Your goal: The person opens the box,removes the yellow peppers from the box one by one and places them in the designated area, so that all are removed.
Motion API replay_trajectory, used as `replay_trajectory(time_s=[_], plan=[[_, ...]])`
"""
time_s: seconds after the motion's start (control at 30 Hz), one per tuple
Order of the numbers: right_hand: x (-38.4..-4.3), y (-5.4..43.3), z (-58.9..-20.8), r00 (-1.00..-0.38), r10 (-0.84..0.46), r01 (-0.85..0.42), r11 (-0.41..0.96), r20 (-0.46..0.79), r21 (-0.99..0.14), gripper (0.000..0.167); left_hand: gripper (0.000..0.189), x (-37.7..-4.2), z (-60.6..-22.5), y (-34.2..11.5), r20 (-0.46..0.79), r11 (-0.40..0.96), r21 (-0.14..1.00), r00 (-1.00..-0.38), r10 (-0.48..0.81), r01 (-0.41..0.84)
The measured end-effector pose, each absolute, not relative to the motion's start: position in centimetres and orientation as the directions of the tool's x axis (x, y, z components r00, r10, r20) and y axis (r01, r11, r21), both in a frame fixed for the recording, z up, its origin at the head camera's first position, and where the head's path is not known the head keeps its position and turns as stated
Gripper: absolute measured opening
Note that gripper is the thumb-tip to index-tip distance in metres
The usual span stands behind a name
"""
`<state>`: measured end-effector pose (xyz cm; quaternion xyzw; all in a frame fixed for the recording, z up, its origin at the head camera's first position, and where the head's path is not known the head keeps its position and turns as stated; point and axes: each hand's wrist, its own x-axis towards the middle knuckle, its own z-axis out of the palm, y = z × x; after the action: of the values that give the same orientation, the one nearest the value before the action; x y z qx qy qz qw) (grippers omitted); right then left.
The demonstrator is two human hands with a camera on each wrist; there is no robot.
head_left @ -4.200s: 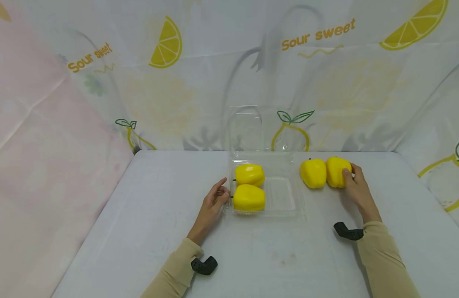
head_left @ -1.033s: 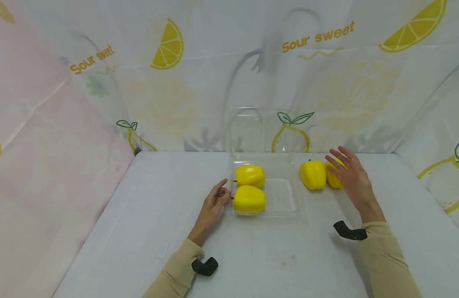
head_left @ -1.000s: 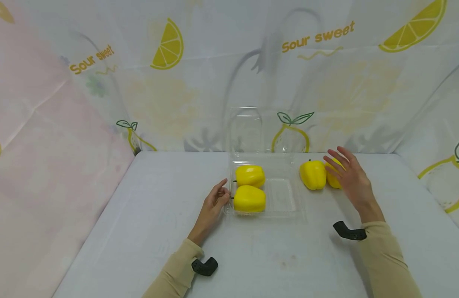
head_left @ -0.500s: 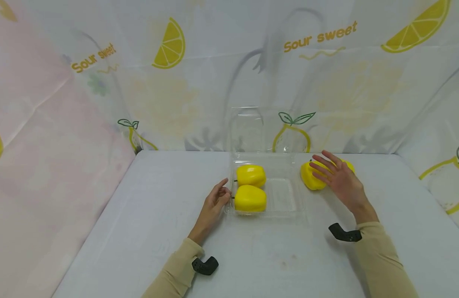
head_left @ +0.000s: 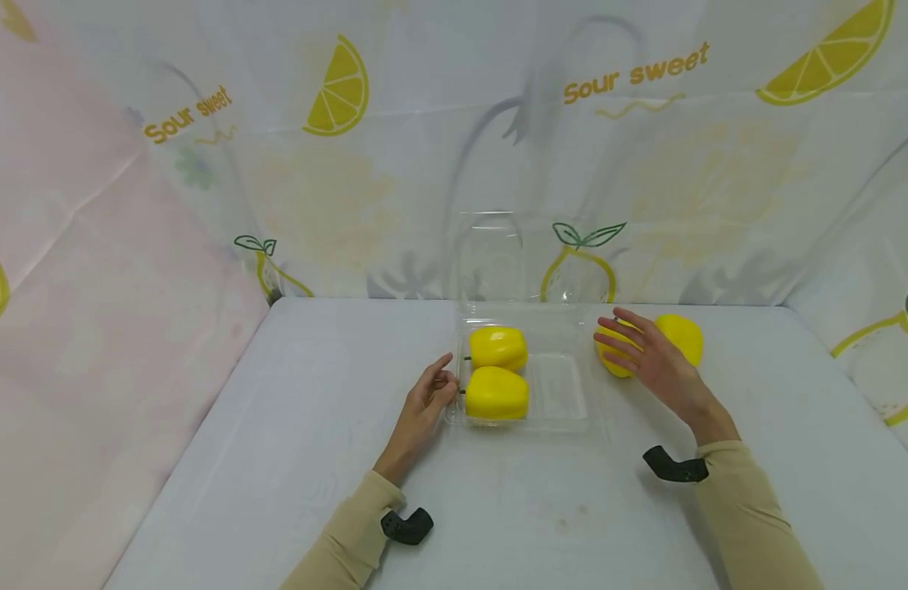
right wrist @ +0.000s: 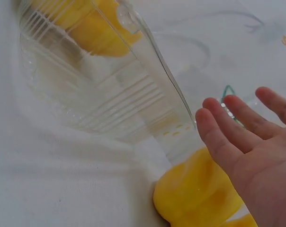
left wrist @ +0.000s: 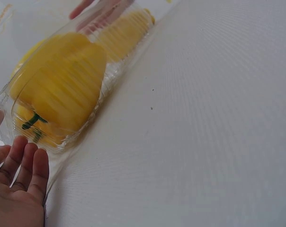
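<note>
A clear plastic clamshell container lies with its lid raised in the head view. On its left side sit two yellow bell peppers, the rear one and the front one, stems leftward. My left hand rests at the container's left wall, its relaxed fingers against the plastic. Right of the container my right hand hovers with spread fingers in front of a third bell pepper, hiding part of it. It grips nothing in the right wrist view. Beside that pepper lies another bell pepper.
The raised lid stands near the lemon-print backdrop behind the white table. A black camera mount sits on each wrist, the left one and the right one. A pinkish cloth hangs at left.
My right hand has let go of the far-right bell pepper and moved left to the one beside it. My left hand stays at the container.
</note>
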<state>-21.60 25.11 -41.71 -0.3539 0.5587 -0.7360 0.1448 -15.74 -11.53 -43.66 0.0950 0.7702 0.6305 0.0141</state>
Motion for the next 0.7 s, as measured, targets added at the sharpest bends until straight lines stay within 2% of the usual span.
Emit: replay_trajectory(time_s=[0.17,0.53,0.7], plan=[[-21.1,24.4,-41.1,-0.756,-0.607,-0.168,-0.183,0.246,-0.969,0.046,0.048,-15.6,-43.6,-11.5,0.088,0.2,0.972,-0.983,0.16,0.12],[-20.3,22.5,-40.7,-0.784,-0.576,-0.299,0.023,0.232,-0.954,0.048,0.048,-15.6,-43.5,-11.5,0.084,0.206,0.971,-0.983,0.166,0.118],[-20.1,21.8,-40.5,-0.789,-0.587,-0.284,0.09,0.179,-0.955,0.049,0.048,-15.7,-43.8,-11.6,0.121,0.191,0.969,-0.978,0.172,0.154]])
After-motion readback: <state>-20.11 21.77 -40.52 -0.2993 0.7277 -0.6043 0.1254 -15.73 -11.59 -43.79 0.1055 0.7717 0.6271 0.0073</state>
